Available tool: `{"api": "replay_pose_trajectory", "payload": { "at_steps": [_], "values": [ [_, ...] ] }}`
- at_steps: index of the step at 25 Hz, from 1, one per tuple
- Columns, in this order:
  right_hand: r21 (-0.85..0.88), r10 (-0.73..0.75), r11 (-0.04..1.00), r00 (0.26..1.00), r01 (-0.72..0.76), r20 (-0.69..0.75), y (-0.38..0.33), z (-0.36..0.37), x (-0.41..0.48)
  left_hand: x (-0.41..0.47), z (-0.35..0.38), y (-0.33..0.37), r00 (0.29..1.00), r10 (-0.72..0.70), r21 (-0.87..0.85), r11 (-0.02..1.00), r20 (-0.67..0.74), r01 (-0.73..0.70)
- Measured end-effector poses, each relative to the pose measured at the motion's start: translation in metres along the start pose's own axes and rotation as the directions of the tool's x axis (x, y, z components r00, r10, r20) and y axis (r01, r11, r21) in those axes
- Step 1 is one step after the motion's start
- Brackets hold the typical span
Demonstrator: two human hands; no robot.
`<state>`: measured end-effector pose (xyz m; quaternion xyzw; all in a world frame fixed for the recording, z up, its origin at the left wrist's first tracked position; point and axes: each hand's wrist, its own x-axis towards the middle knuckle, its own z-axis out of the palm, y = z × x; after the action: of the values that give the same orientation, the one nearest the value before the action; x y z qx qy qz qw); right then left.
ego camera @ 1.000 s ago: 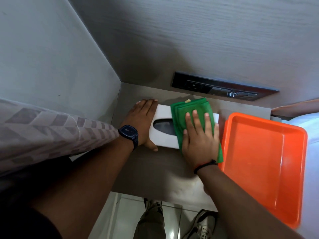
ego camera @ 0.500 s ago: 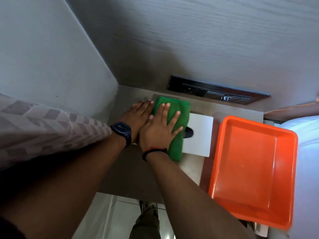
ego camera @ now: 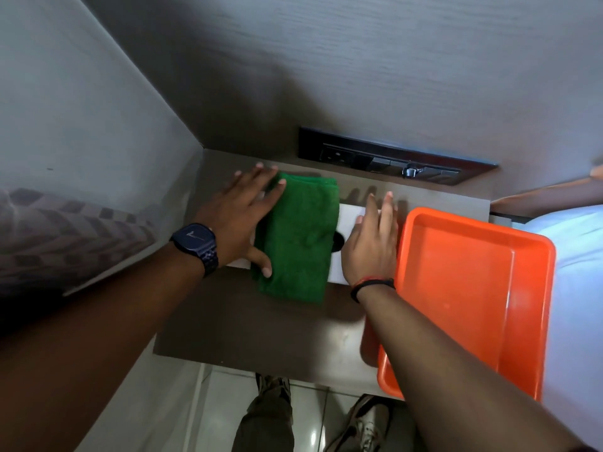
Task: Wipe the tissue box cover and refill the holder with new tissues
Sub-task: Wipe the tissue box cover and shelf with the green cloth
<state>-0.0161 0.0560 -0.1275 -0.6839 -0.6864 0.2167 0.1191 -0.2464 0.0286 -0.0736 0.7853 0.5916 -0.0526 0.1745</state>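
The white tissue box cover [ego camera: 349,213] lies on a dark wooden shelf [ego camera: 254,327], its dark oval slot [ego camera: 338,241] partly showing. A folded green cloth [ego camera: 298,243] is draped across the cover's left and middle and hangs over the front edge. My left hand [ego camera: 239,218], with a dark watch on the wrist, spans the cover's left end; its fingers reach the far side and its thumb presses the cloth at the front. My right hand [ego camera: 372,244] lies flat on the cover's right end with fingers apart, off the cloth.
An orange plastic tray [ego camera: 473,288] sits right of the cover and overhangs the shelf's front edge. A dark socket panel [ego camera: 391,159] is set in the back wall. A grey side wall [ego camera: 98,125] closes the left. White bedding [ego camera: 574,288] lies at far right.
My right hand has lifted off the green cloth and moved right to the cover's right end. The cloth stays draped over the cover. My left hand stays at the left end.
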Motion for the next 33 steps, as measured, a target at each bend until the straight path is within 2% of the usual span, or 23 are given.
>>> {"api": "replay_pose_trajectory", "payload": {
  "at_steps": [3,6,11,16,22,27,29,33],
  "values": [
    [-0.068,0.007,0.998,0.998,-0.011,-0.069,-0.001,0.003,-0.002,0.001,-0.008,0.006,0.996,-0.002,0.004,1.000,-0.095,0.003],
    [-0.108,-0.015,0.994,0.998,0.008,-0.064,-0.001,0.003,-0.003,0.014,0.005,0.042,0.985,0.052,0.002,0.999,-0.162,-0.052],
    [-0.097,-0.038,0.995,0.998,0.033,-0.054,0.003,0.005,-0.002,0.038,0.041,0.079,0.955,-0.238,-0.098,0.970,-0.176,0.224],
    [-0.094,-0.026,0.995,0.998,0.020,-0.063,0.003,0.006,-0.002,0.035,0.046,0.062,0.951,-0.219,-0.064,0.976,-0.219,0.210],
    [-0.102,-0.016,0.995,0.998,0.009,-0.066,0.003,0.006,-0.002,0.007,0.043,0.019,0.927,-0.316,-0.054,0.949,-0.202,0.311],
    [-0.111,-0.012,0.994,0.998,0.005,-0.061,0.005,0.008,-0.002,-0.006,0.048,0.018,0.838,-0.505,-0.199,0.861,-0.206,0.469],
    [-0.107,-0.014,0.994,0.998,0.007,-0.064,0.003,0.009,-0.002,-0.005,0.048,0.026,0.810,-0.543,-0.200,0.838,-0.221,0.508],
    [-0.099,-0.014,0.995,0.997,0.007,-0.070,0.003,0.009,-0.001,0.009,0.050,0.053,0.888,-0.416,-0.065,0.909,-0.194,0.411]
  ]
}}
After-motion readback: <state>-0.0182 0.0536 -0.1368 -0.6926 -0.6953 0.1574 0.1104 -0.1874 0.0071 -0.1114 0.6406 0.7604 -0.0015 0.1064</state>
